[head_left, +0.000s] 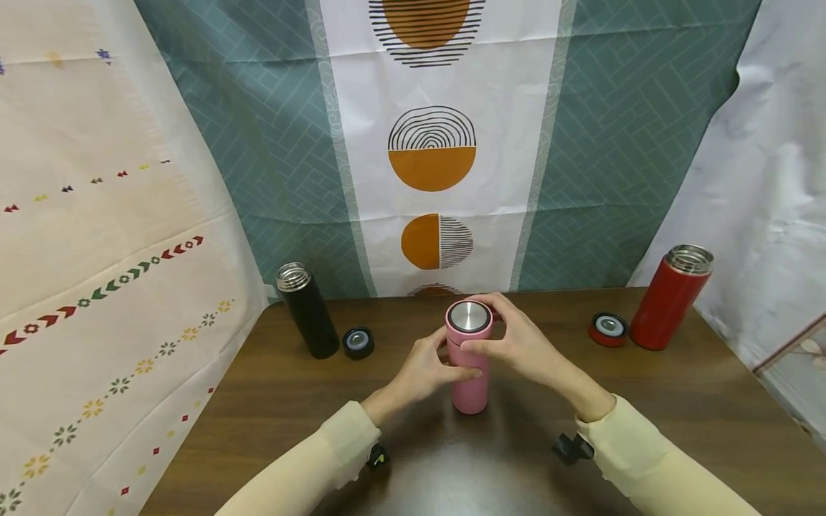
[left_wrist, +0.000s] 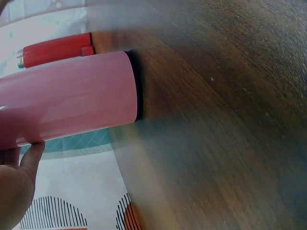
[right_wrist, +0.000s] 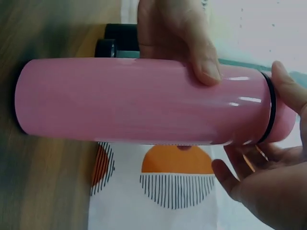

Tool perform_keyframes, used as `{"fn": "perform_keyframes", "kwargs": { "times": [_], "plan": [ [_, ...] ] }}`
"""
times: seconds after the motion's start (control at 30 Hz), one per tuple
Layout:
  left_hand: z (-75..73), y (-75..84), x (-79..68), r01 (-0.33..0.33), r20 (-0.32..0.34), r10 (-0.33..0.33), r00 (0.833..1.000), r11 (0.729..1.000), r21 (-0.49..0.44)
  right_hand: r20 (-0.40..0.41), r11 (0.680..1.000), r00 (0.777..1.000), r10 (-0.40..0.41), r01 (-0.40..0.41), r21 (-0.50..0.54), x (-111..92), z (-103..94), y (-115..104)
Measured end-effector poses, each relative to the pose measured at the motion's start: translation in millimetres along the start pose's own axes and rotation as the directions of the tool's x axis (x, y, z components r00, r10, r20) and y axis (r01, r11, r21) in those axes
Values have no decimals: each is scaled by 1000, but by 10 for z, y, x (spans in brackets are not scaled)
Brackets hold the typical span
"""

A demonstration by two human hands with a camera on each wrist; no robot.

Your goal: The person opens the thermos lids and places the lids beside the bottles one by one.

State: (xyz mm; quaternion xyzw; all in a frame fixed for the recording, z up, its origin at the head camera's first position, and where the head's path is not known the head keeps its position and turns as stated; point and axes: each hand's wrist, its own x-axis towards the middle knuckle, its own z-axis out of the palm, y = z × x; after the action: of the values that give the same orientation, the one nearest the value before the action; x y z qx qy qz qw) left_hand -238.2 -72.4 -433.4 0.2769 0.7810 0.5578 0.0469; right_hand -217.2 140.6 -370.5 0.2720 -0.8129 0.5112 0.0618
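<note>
A pink thermos bottle stands upright near the middle of the table, its silver-topped lid on its mouth. The left hand grips the body from the left side, thumb across the front. At the top, the right hand holds the lid between thumb and fingers. In the right wrist view a dark ring separates the pink body from the lid, and the right hand curls around that end. The left wrist view shows the lower body and its black base edge.
A black bottle, uncapped, stands at the left beside its black lid. An uncapped red bottle stands at the right, its red lid beside it. Patterned cloth hangs behind the wooden table.
</note>
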Motion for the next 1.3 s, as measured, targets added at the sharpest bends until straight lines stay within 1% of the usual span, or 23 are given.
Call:
{"fn": "perform_keyframes", "kwargs": {
  "times": [0.07,0.1,0.17,0.23,0.3,0.37,0.4,0.47,0.53,0.57,0.63,0.73,0.8,0.87,0.93,1.0,1.07,1.2,1.3],
  "plan": [
    [3,1,3,-9,1,9,1000,1000,-13,8,1000,1000,-3,3,-3,19,-20,1],
    [4,2,5,-13,0,13,1000,1000,-17,27,1000,1000,-10,10,6,31,-41,10],
    [5,4,5,-19,3,19,1000,1000,-25,83,999,996,-17,13,45,61,-86,35],
    [0,5,1,-18,4,18,1000,999,-29,161,994,987,-28,11,105,101,-141,57],
    [-3,4,-2,-13,7,13,1000,999,-32,249,984,968,-29,-16,175,147,-202,82],
    [-5,-2,0,-10,12,10,1000,999,-36,336,971,942,-24,-58,233,196,-258,104],
    [-4,-7,3,-10,13,10,1000,999,-37,373,966,928,-22,-76,247,217,-281,113],
    [-1,-14,6,-11,14,12,1000,999,-36,432,958,902,-7,-118,262,247,-316,124],
    [0,-20,6,-15,13,16,1000,999,-34,460,954,888,8,-145,263,251,-329,125],
    [2,-20,6,-17,11,17,1000,999,-30,456,955,890,15,-148,258,241,-327,123],
    [5,-21,5,-24,9,24,1000,999,-25,411,964,911,28,-134,231,196,-305,103],
    [5,-11,5,-25,4,25,1000,1000,-19,267,986,963,31,-73,147,116,-222,51],
    [-2,-3,8,-26,0,26,1000,1000,-17,162,997,987,22,-34,71,85,-153,15],
    [-5,9,5,-20,-5,20,1000,1000,-16,79,1000,997,7,-8,13,69,-95,-21],
    [-6,12,8,-19,-5,19,1000,1000,-16,37,1000,999,-3,4,-19,66,-69,-39],
    [-4,9,12,-22,-2,22,1000,1000,-16,29,1000,1000,-9,9,-23,69,-72,-48],
    [-2,-2,14,-22,1,22,1000,1000,-16,49,1000,999,-12,13,-18,81,-95,-46],
    [-2,-8,10,-24,2,24,1000,1000,-17,150,999,988,-36,31,32,124,-179,-33],
    [-3,1,9,-20,4,20,1000,1000,-20,243,997,969,-44,26,77,171,-258,-17]
  ]
}}
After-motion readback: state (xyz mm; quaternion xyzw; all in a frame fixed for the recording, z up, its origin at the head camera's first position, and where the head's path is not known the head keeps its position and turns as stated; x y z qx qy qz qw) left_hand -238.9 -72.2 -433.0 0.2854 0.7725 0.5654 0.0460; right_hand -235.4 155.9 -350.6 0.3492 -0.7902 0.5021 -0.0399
